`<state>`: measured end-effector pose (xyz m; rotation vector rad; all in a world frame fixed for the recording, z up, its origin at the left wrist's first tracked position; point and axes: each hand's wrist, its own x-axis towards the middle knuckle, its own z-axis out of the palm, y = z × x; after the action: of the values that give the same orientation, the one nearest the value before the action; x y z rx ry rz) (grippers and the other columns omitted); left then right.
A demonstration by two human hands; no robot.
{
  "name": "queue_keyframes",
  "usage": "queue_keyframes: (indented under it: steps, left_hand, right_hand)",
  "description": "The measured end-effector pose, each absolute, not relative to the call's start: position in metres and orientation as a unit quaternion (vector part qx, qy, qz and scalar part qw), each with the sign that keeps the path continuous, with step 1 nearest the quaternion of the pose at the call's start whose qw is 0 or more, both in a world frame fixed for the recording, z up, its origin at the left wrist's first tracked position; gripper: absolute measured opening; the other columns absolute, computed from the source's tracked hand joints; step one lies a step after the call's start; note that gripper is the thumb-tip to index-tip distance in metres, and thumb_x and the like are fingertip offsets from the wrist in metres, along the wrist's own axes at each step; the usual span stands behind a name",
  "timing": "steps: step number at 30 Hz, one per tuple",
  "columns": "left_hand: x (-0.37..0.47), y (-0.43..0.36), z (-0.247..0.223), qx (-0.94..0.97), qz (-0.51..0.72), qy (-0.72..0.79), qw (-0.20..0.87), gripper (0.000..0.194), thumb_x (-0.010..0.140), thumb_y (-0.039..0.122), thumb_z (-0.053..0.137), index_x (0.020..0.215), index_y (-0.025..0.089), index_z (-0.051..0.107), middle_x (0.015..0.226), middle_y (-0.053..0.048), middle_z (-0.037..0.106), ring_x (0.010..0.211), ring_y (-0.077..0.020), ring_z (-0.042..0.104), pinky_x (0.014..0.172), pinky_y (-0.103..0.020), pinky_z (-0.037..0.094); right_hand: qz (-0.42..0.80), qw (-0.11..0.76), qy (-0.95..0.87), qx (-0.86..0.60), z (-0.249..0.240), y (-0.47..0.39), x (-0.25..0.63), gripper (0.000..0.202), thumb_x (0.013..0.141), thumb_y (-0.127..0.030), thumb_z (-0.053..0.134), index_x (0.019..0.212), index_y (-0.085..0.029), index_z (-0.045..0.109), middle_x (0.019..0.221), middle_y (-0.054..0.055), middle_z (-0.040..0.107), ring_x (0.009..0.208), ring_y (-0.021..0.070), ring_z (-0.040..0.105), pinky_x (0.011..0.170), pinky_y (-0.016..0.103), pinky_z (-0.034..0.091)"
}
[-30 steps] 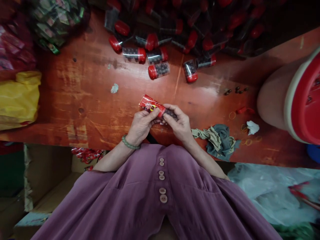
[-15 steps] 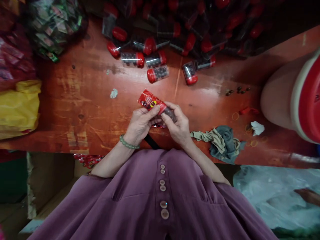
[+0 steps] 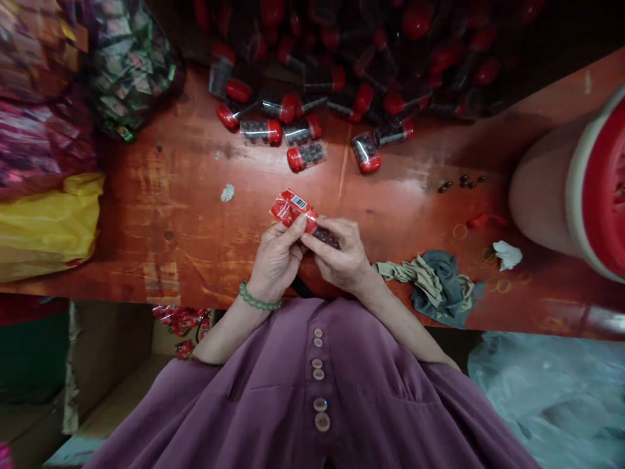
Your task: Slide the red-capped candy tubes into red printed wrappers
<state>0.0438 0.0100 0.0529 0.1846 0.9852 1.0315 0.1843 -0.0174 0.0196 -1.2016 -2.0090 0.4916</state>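
In front of my purple garment, both hands are closed on a red printed wrapper (image 3: pixel 291 210) with a barcode on its upper side. My left hand (image 3: pixel 277 259) pinches its middle, thumb on top. At the lower right end, my right hand (image 3: pixel 346 258) grips the part where dark round pieces (image 3: pixel 326 237) show; whether these sit in a clear jar or in the wrapper itself I cannot tell. Just beyond lie a clear jar of dark balls with a red cap (image 3: pixel 306 156) and another such jar (image 3: pixel 366 152) to its right.
A heap of red-capped jars (image 3: pixel 336 78) covers the back of the red table (image 3: pixel 195 247). Bags of wrapped pieces (image 3: pixel 131 71) and a yellow bag (image 3: pixel 49 225) stand left. On the right are a crumpled cloth (image 3: pixel 439 286), loose balls (image 3: pixel 466 182) and a big red-topped tub (image 3: pixel 547 182).
The red wrapper has been turned over, from its picture side to the barcode side. Both hands have shifted slightly on it and still grip it.
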Motion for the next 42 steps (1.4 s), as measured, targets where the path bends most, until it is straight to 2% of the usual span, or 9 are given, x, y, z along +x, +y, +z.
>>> queue_keyframes:
  steps: [2,5,9,16,20,27,31,39,42]
  left_hand:
    - [0.043,0.012,0.052,0.079,0.473,0.440,0.759,0.023,0.062,0.030,0.088,0.074,0.017,0.073,0.074,0.002,0.074,0.068,-0.0103,0.067,0.077,-0.026,0.056]
    - [0.044,0.012,0.052,0.091,0.466,0.440,0.762,0.024,0.061,0.030,0.088,0.075,0.017,0.073,0.077,0.001,0.075,0.070,-0.0110,0.067,0.073,-0.025,0.055]
    - [0.047,0.009,0.048,0.118,0.464,0.450,0.754,0.024,0.063,0.033,0.087,0.074,0.018,0.072,0.075,0.002,0.074,0.070,-0.0095,0.067,0.072,-0.023,0.054]
    - [0.046,0.011,0.044,0.128,0.463,0.461,0.746,0.028,0.062,0.040,0.088,0.074,0.019,0.072,0.075,0.001,0.074,0.069,-0.0114,0.067,0.069,-0.025,0.054]
    - [0.046,0.016,0.043,0.107,0.461,0.460,0.751,0.029,0.057,0.034,0.091,0.075,0.019,0.073,0.072,0.002,0.073,0.066,-0.0095,0.066,0.068,-0.022,0.054]
    - [0.042,0.015,0.039,0.121,0.485,0.443,0.744,0.031,0.059,0.035,0.090,0.082,0.022,0.076,0.083,0.001,0.077,0.081,-0.0134,0.072,0.081,-0.024,0.056]
    - [0.042,0.012,0.037,0.145,0.475,0.446,0.744,0.033,0.059,0.036,0.090,0.085,0.021,0.075,0.087,-0.002,0.078,0.093,-0.0205,0.073,0.091,-0.032,0.056]
    - [0.037,0.010,0.037,0.219,0.447,0.364,0.787,0.031,0.066,0.037,0.086,0.090,0.021,0.076,0.106,-0.007,0.077,0.116,-0.0262,0.066,0.101,-0.038,0.053]
    - [0.035,0.011,0.039,0.258,0.435,0.351,0.788,0.031,0.067,0.039,0.086,0.090,0.021,0.076,0.110,-0.009,0.076,0.117,-0.0284,0.065,0.100,-0.040,0.053]
  right_hand:
    - [0.207,0.393,-0.764,-0.467,0.024,-0.019,0.182,0.041,0.088,-0.018,0.059,0.128,-0.029,0.059,0.132,0.011,0.056,0.120,0.0255,0.056,0.097,0.047,0.053]
    - [0.220,0.426,-0.710,-0.516,0.029,-0.019,0.180,0.040,0.090,-0.024,0.060,0.130,-0.024,0.054,0.122,0.012,0.061,0.113,0.0242,0.060,0.095,0.045,0.054]
    - [0.271,0.438,-0.643,-0.567,0.030,-0.014,0.180,0.027,0.091,-0.028,0.060,0.118,-0.023,0.060,0.104,0.007,0.066,0.097,0.0204,0.062,0.088,0.040,0.055]
    - [0.309,0.422,-0.638,-0.564,0.036,-0.010,0.181,0.027,0.092,-0.026,0.061,0.119,-0.025,0.064,0.100,0.005,0.064,0.093,0.0188,0.063,0.082,0.038,0.056]
    - [0.287,0.431,-0.660,-0.544,0.036,-0.007,0.179,0.028,0.091,-0.023,0.062,0.119,-0.024,0.063,0.104,0.006,0.064,0.096,0.0195,0.063,0.084,0.038,0.056]
    - [0.311,0.427,-0.628,-0.572,0.035,-0.004,0.176,0.030,0.085,-0.030,0.071,0.111,-0.023,0.058,0.101,0.005,0.070,0.090,0.0184,0.066,0.084,0.035,0.056]
    - [0.348,0.400,-0.605,-0.594,0.035,-0.009,0.175,0.025,0.087,-0.037,0.069,0.104,-0.022,0.056,0.097,0.003,0.072,0.080,0.0153,0.069,0.075,0.029,0.058]
    - [0.158,0.429,-0.737,-0.497,0.028,-0.014,0.181,0.016,0.096,-0.036,0.057,0.104,-0.022,0.059,0.093,0.006,0.071,0.089,0.0174,0.069,0.076,0.030,0.059]
    - [0.238,0.474,-0.674,-0.515,0.031,-0.017,0.178,0.016,0.094,-0.036,0.061,0.101,-0.023,0.056,0.091,0.003,0.067,0.083,0.0146,0.066,0.073,0.028,0.056]
